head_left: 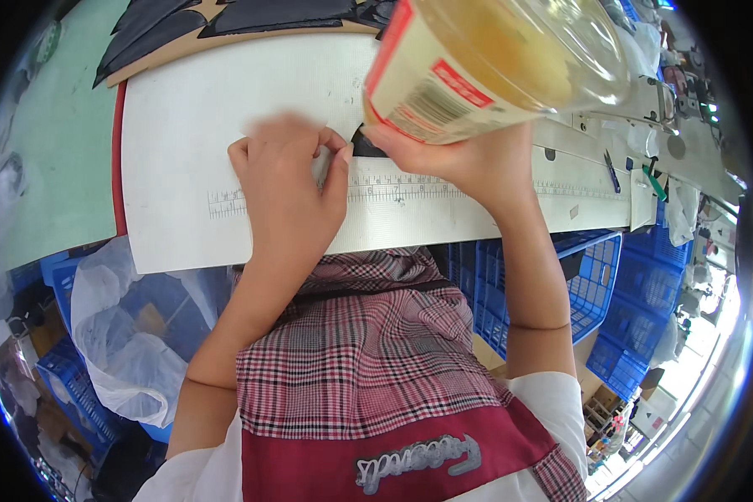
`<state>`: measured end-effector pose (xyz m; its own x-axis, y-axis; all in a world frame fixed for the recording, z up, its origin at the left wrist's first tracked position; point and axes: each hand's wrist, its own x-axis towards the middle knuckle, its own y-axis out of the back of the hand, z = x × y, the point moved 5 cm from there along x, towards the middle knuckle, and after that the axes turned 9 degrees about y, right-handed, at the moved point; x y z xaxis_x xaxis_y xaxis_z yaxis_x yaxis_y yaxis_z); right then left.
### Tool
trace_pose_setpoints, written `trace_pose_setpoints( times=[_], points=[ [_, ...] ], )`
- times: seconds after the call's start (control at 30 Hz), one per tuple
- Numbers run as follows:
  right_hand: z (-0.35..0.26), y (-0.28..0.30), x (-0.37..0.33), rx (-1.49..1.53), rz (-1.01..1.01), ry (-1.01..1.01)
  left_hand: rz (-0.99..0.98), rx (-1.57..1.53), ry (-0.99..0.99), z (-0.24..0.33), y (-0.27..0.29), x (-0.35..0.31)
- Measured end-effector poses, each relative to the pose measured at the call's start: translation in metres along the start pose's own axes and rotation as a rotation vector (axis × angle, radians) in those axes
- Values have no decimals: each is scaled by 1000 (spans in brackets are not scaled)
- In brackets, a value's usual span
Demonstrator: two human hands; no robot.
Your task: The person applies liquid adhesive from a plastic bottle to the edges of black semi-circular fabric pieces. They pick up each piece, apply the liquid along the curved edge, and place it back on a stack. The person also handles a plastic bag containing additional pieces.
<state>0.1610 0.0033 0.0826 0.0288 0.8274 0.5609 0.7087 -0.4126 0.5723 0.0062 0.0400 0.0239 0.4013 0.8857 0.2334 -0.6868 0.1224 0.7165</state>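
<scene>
My left hand [289, 180] is over the white worktop, its thumb and forefinger pinched together at the left edge of a small black flat piece [366, 145]. The piece's right side runs out of sight by my right hand [477, 163]. One finger of that hand points at the piece; the others are hidden behind a large clear plastic container [443, 88]. The container is tilted, with amber-coloured contents and a cream and red label. Whether my right hand touches it or is only beneath it, I cannot tell.
Black cut pieces [268, 14] lie on a brown board at the back. A printed ruler scale [397, 189] runs along the white worktop [176, 151]. A green surface [63, 159] adjoins at left. Below are a clear plastic bag [113, 335] and blue crates [598, 280]. Tweezers [612, 171] lie right.
</scene>
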Motion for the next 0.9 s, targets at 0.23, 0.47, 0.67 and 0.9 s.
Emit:
trace_pose_setpoints(
  times=[0.23, 0.47, 0.67, 0.9],
  points=[
    [19, 56, -32, -146, 48, -142, 8, -11, -21, 0, -2, -1],
    [58, 116, -101, 125, 433, -435, -73, -23, 6, -1, 4, 1],
    [54, 75, -127, 611, 611, -539, -109, -69, -77, 12, 5, 12],
    [59, 64, -137, 780, 563, -491, -73, 181, -301, 38, -12, 18]
  ],
)
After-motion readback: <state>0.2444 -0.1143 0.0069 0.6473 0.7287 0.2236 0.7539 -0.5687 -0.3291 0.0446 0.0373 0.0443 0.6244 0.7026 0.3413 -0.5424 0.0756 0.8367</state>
